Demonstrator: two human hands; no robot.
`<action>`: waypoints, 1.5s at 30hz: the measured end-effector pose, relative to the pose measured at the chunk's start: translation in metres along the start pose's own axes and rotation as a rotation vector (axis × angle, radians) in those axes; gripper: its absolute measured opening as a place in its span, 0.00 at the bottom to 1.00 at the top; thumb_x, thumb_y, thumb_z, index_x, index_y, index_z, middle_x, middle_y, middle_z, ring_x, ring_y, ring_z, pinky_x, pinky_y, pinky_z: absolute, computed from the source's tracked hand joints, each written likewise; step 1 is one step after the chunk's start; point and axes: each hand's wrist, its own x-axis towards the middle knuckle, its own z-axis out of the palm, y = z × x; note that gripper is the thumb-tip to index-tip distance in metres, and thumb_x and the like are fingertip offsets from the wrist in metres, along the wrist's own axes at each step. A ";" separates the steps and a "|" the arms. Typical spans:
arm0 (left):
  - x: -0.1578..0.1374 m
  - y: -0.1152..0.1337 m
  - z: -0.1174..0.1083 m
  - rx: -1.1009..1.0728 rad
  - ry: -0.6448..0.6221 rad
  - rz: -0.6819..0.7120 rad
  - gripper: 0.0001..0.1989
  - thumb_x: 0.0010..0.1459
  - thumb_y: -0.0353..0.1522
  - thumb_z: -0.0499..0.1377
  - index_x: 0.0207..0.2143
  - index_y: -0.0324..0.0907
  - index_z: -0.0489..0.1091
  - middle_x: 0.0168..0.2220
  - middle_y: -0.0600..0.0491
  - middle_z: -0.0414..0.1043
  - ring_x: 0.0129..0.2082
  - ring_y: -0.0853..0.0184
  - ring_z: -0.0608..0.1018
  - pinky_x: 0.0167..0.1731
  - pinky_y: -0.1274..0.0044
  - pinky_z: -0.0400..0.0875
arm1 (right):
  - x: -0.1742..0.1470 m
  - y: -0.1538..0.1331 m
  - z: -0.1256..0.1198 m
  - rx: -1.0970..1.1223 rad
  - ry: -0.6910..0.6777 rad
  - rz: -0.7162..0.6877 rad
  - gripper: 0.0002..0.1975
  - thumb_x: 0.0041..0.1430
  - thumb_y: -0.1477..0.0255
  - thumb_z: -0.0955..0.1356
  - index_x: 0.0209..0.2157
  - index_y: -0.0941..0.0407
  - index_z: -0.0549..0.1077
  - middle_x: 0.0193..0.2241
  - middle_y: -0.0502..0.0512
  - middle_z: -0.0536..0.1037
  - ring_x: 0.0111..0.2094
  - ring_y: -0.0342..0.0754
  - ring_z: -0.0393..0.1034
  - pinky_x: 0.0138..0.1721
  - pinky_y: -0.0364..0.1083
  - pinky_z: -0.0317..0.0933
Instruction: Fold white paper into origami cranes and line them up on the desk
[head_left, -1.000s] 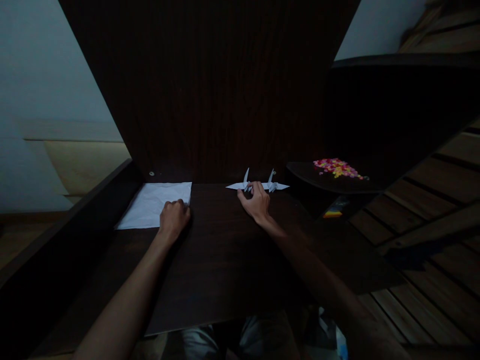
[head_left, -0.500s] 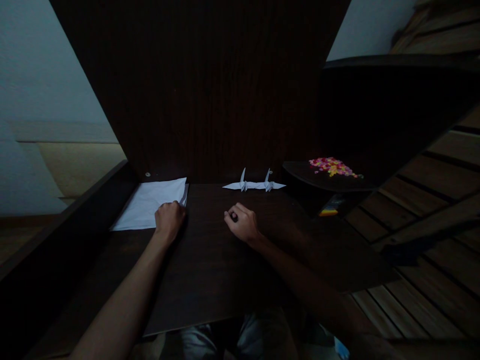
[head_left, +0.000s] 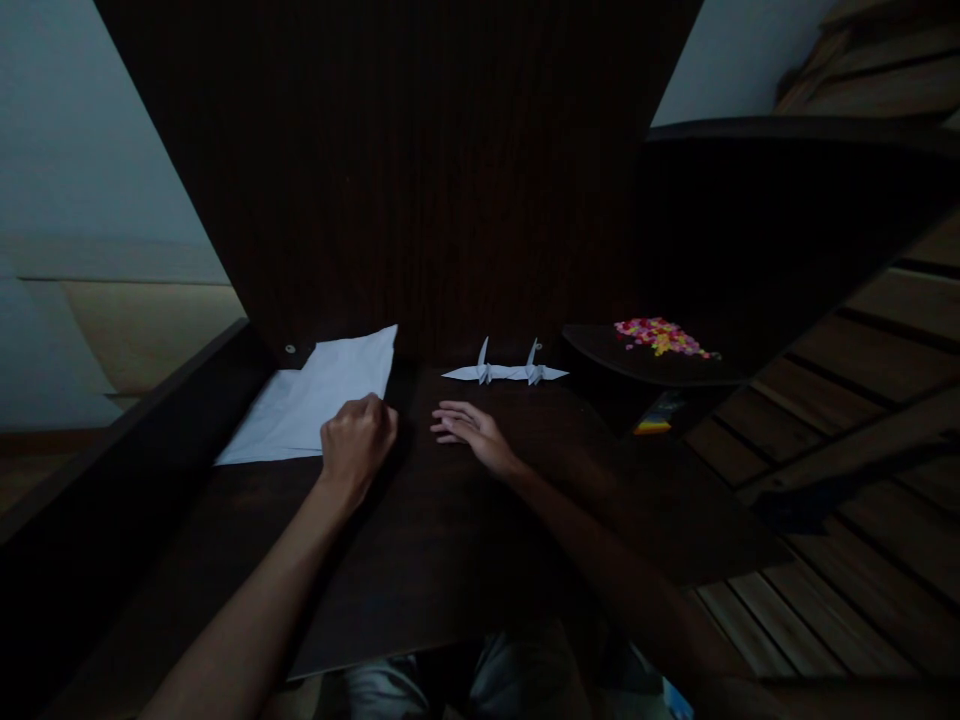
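My left hand is closed on the right edge of a white sheet of paper, whose far corner is raised. More white paper lies under and to the left of it on the dark desk. My right hand hovers or rests over the middle of the desk, fingers stretched to the left, holding nothing. Just beyond it two folded white paper cranes sit side by side near the back panel, wing tips meeting or close together, each with a point sticking up.
A small curved shelf at the right carries a pile of small pink, red and yellow pieces. Below it is an item with a yellow and orange stripe. A dark side board bounds the left, and a tall dark panel the back.
My left hand has moved right, pulling the top sheet with it and lifting its far edge. My right hand has uncurled its fingers and shifted slightly left.
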 end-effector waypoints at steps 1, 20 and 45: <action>-0.005 0.008 0.000 -0.037 0.025 0.049 0.17 0.61 0.34 0.45 0.39 0.37 0.72 0.35 0.41 0.76 0.35 0.56 0.77 0.28 0.73 0.65 | 0.000 -0.001 0.001 0.093 -0.036 0.039 0.23 0.46 0.60 0.72 0.44 0.52 0.70 0.44 0.57 0.75 0.41 0.50 0.73 0.41 0.50 0.68; 0.002 0.001 0.018 -0.746 0.059 -0.031 0.18 0.59 0.40 0.52 0.43 0.37 0.72 0.44 0.44 0.75 0.44 0.58 0.76 0.47 0.67 0.67 | 0.008 -0.018 -0.031 0.144 0.225 -0.021 0.15 0.41 0.73 0.68 0.35 0.54 0.71 0.35 0.54 0.79 0.39 0.55 0.74 0.42 0.53 0.67; 0.017 -0.018 0.044 -1.383 -0.242 -0.356 0.27 0.41 0.44 0.67 0.41 0.35 0.74 0.34 0.45 0.79 0.32 0.57 0.80 0.30 0.71 0.74 | 0.011 -0.014 -0.054 -0.039 0.070 0.092 0.17 0.42 0.69 0.73 0.37 0.58 0.76 0.29 0.53 0.80 0.28 0.46 0.73 0.33 0.46 0.66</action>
